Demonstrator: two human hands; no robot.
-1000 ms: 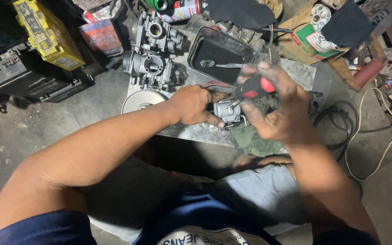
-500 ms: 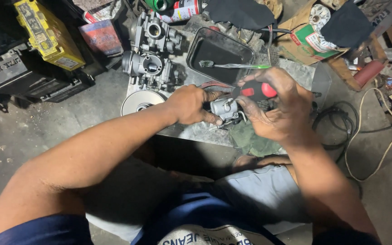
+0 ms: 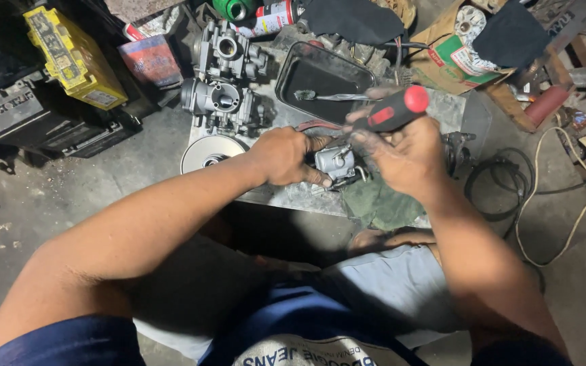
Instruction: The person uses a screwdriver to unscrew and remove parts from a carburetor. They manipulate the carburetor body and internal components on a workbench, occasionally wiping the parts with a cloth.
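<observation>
Left hand (image 3: 285, 157) and right hand (image 3: 401, 152): bare, grimy with dark grease on fingers. Forearms bare. Short dark blue sleeve (image 3: 69, 342) at 7 o'clock. Blue shirt (image 3: 286, 318) at 6 o'clock, pale grey shorts (image 3: 401, 285) above it.

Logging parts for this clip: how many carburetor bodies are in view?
3: one small carburetor held between the left hand and right hand; two larger ones at the slab's far left. Others may be hidden.

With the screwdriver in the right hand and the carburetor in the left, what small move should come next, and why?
Probably steady the tip, then turn. The left hand grips the small carburetor on the slab, and the right hand holds the red-and-black screwdriver tilted over it; the tip itself is hidden.
</observation>
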